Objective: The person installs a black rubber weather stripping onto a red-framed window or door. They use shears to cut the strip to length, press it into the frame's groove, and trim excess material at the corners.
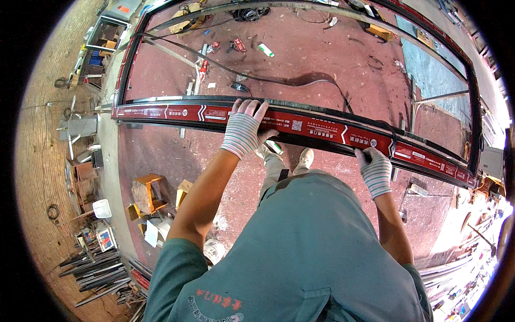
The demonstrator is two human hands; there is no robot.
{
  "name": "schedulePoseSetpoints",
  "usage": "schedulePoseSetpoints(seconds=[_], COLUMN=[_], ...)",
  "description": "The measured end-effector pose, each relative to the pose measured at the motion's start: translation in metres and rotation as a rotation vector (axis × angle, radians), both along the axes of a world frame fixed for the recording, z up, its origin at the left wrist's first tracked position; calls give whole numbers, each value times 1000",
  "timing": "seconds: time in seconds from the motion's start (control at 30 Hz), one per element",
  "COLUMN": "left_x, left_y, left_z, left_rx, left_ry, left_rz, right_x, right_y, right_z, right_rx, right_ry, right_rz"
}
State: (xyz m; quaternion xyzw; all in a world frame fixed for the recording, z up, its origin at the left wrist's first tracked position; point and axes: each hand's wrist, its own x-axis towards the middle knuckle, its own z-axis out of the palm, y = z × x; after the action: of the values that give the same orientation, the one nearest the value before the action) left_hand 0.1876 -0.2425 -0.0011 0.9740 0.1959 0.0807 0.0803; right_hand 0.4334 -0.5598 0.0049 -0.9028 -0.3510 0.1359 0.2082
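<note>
A large rectangular window or door frame with dark profiles and red printed film spans the view in front of me. My left hand, in a striped knit glove with bare fingertips, wraps over the near rail, its fingers on top and its thumb at the lower edge. Farther right, my right hand, gloved alike, has its fingers curled against that rail's lower edge; their tips are partly hidden. A long dark flexible strip runs loosely from the frame's far left side toward the near rail. Close to my right hand, a thin dark loop crosses the rail.
Below the frame is a worn red floor with scattered scraps, a green-and-white tube and coiled black cable. Yellow-orange stands are at left. Metal profiles lie piled at lower left, and more lengths at lower right.
</note>
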Motion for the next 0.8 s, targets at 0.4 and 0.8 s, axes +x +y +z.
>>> schedulePoseSetpoints(seconds=[0.4,0.8], left_x=[18,-25], left_y=[-12,26], left_z=[18,8], left_rx=[-89,-61], left_ry=[71,-64], left_rz=[33,32], right_x=[2,3], right_y=[-1,-1], right_z=[-6,-1], right_rx=[-9,-32], right_ry=[-10,46], right_rz=[8,-11])
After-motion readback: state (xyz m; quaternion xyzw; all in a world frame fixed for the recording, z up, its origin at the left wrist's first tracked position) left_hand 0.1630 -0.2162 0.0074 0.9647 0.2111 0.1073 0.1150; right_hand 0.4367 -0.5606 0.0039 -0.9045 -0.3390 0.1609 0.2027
